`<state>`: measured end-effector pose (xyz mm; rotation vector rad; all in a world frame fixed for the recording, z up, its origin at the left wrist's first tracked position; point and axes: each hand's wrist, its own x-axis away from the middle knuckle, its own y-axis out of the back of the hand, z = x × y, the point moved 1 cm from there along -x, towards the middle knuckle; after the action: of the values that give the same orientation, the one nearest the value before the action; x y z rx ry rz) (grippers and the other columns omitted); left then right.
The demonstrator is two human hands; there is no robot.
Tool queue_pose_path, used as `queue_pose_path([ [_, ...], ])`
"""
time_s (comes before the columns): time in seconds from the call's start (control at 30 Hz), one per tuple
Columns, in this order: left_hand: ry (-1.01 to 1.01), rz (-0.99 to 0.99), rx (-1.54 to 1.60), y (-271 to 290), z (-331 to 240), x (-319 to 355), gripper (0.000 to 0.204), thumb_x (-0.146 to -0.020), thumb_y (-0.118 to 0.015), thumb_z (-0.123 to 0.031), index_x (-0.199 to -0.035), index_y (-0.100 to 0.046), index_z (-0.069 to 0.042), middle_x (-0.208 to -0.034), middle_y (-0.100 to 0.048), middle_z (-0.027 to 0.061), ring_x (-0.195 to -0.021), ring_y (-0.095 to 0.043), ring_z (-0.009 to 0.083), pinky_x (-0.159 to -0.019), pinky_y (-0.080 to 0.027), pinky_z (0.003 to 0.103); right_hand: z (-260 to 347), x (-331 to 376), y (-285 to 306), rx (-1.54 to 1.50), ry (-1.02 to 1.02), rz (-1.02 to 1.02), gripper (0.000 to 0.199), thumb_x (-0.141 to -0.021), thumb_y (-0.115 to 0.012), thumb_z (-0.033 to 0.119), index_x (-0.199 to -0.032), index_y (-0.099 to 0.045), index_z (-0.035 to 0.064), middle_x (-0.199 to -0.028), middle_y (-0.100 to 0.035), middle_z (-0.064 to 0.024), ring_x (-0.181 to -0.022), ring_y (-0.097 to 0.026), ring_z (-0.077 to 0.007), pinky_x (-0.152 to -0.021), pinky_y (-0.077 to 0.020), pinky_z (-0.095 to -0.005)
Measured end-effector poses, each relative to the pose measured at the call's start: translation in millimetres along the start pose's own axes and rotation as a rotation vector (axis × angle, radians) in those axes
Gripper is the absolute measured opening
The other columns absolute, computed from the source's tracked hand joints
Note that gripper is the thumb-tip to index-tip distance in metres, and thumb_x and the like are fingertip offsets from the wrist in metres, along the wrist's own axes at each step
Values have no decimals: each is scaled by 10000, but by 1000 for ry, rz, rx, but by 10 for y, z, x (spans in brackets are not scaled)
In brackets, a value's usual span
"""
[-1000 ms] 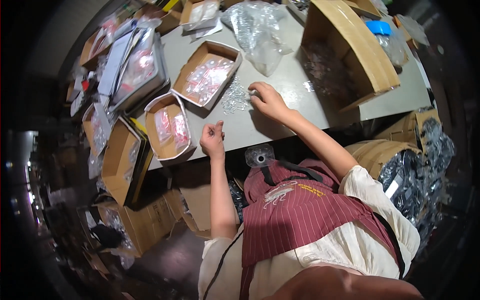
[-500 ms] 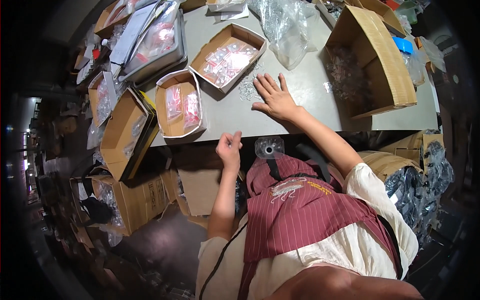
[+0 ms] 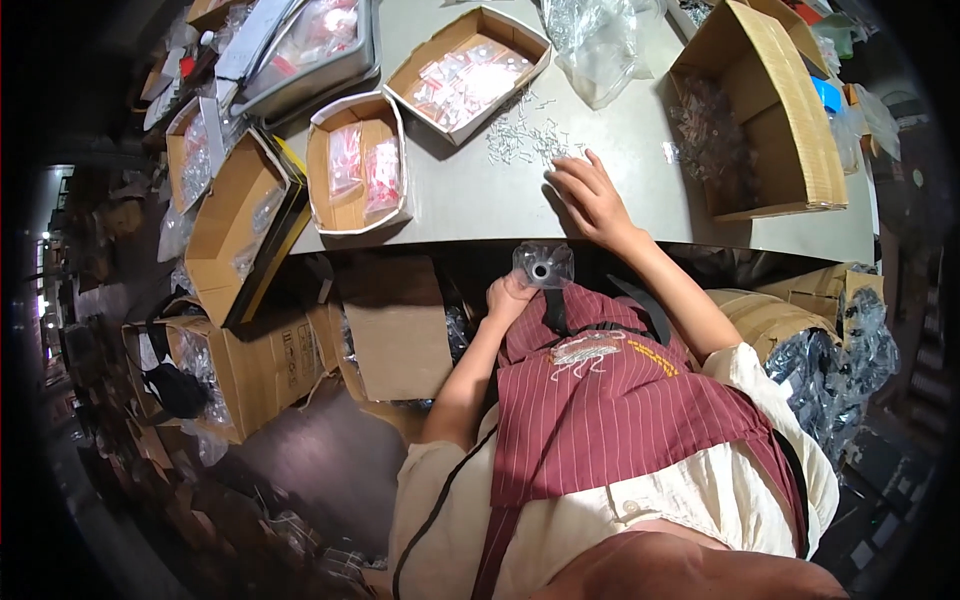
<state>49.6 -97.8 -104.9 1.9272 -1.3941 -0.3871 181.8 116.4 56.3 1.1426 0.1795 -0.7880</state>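
A scatter of small metal pieces (image 3: 525, 140) lies loose on the grey table (image 3: 470, 205), near its front edge and beside the lower corner of a white-edged box. The right hand (image 3: 592, 200) is palm down at the near side of the scatter, fingers bent and spaced apart, with no object visible in them. Contact between fingertips and the nearest pieces cannot be confirmed.

The left hand (image 3: 510, 296) is below the table edge, against the side of a clear plastic fitting (image 3: 556, 262) with a dark round opening. Its fingers are partly concealed; whether they are clamped on the fitting or only touch it cannot be determined.

Status: clear packets with red markings (image 3: 480, 80) fill much of the floor of the white-edged box (image 3: 438, 50); a smaller group (image 3: 382, 172) occupies the second box (image 3: 355, 110). The loose pieces are in no container. The proportion of work completed cannot be judged from this layout.

Visibility limits: the contents of the tall cardboard box (image 3: 790, 130) at right are in shadow and not identifiable. The clear bag (image 3: 600, 55) behind the scatter is cut off at the top, as is the grey tub (image 3: 372, 62) at left. Packet contents are too small to resolve.
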Motion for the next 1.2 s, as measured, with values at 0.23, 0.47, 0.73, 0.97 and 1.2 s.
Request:
queue_pose_path([
  [0.23,-97,154,-75,-173,52,-398,343,-850,-641,-368,-805,-750,-46,-851,-703,237,-826,-696,442,-729,-570,515,411,575,223,-181,286,378,379,-654,-698,28,-1032,-677,21,-1018,-652,-100,-969,-600,-297,-933,-488,-436],
  [0.47,-18,183,-158,-227,201,-426,373,-811,-597,-348,-820,-762,-13,-848,-694,257,-817,-706,430,-793,-577,500,536,671,97,-100,219,619,423,-646,-719,75,-1065,-681,33,-1007,-634,-71,-1017,-559,-261,-940,-435,-380],
  [0.73,-30,132,-131,-250,465,-434,354,-791,-647,-320,-775,-742,20,-807,-695,256,-783,-700,434,-745,-584,494,565,684,71,-23,148,596,345,-672,-736,83,-1009,-669,55,-955,-587,-70,-972,-529,-273,-895,-433,-381],
  [0.97,-69,36,-349,-155,871,-515,371,-845,-657,-284,-1170,-711,-114,-1168,-687,219,-1072,-648,432,-894,-548,504,537,716,-40,-88,38,543,227,-719,-724,72,-943,-690,66,-898,-600,-70,-933,-534,-279,-862,-439,-384],
  [1.2,6,64,-185,98,427,-569,300,-800,-735,-285,-992,-762,-55,-978,-713,246,-914,-685,448,-801,-564,517,521,738,-12,-91,63,458,190,-720,-734,85,-904,-692,62,-864,-600,-69,-897,-541,-271,-829,-440,-378],
])
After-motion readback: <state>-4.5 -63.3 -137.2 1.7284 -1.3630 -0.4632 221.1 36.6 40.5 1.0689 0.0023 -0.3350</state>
